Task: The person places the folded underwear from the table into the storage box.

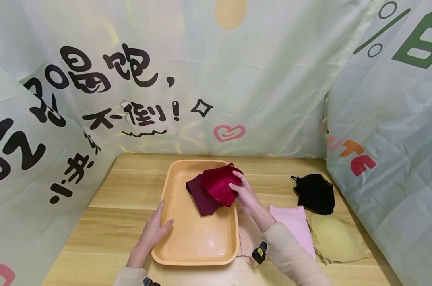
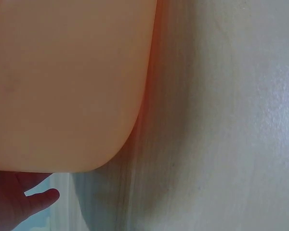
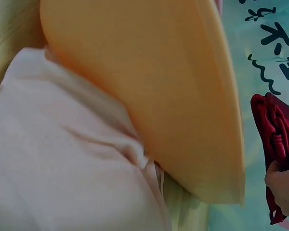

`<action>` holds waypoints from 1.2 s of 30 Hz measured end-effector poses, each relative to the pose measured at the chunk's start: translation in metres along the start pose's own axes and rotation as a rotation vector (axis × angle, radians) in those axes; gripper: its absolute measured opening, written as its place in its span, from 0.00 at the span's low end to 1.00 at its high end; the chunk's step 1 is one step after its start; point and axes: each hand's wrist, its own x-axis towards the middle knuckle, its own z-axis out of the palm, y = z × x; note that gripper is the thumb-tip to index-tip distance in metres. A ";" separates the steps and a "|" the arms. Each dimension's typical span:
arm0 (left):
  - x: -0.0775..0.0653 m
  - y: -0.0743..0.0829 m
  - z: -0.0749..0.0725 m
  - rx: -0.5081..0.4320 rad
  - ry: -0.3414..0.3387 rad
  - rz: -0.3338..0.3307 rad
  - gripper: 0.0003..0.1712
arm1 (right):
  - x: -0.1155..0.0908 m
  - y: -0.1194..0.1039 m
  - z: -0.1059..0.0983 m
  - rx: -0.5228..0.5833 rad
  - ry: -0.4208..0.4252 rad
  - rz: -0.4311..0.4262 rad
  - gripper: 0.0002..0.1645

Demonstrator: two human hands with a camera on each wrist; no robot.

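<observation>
Grasping a folded red garment (image 1: pixel 217 184) by its right edge with the right grip (image 1: pixel 246 195), pinching it between thumb and fingers. Holding it over the far right part of an orange tray (image 1: pixel 196 242), overlapping a folded plum cloth (image 1: pixel 203 202) in the head view; cannot tell whether touching that cloth or just above it. Reaching to the tray's left rim with the left grip (image 1: pixel 154 226), released, with fingers straight along the outside and thumb pointing over the inside. Lying on the wooden desk (image 1: pixel 101 222) just beside the tray's right side, partly hidden by the right arm in the head view: a pale peach cloth (image 3: pixel 58 154). Farther right, lying close together: a pink garment (image 1: pixel 292 220), a rounded yellow-green garment (image 1: pixel 339 238) and, behind them, a black garment (image 1: pixel 314 192) with a thin loop. Hanging behind the desk: a pale sheet (image 1: pixel 273 79) printed with black characters (image 1: pixel 133 65).
</observation>
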 end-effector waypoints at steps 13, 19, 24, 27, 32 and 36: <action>0.004 -0.001 -0.003 -0.017 -0.078 -0.091 0.45 | 0.014 0.021 0.021 0.063 -0.039 0.010 0.31; 0.003 -0.003 -0.002 -0.037 -0.083 -0.099 0.46 | 0.020 0.028 0.026 0.076 -0.055 0.024 0.32; 0.001 -0.002 0.000 -0.045 -0.075 -0.093 0.46 | 0.021 0.034 0.029 0.053 -0.030 0.044 0.32; 0.001 -0.002 0.001 -0.043 -0.070 -0.092 0.46 | 0.023 0.038 0.028 0.014 -0.016 0.046 0.32; 0.001 -0.002 0.000 -0.038 -0.068 -0.081 0.46 | 0.027 0.041 0.027 -0.014 0.005 0.045 0.31; 0.003 -0.001 0.000 -0.029 -0.065 -0.076 0.45 | 0.031 0.042 0.025 -0.046 0.002 0.048 0.31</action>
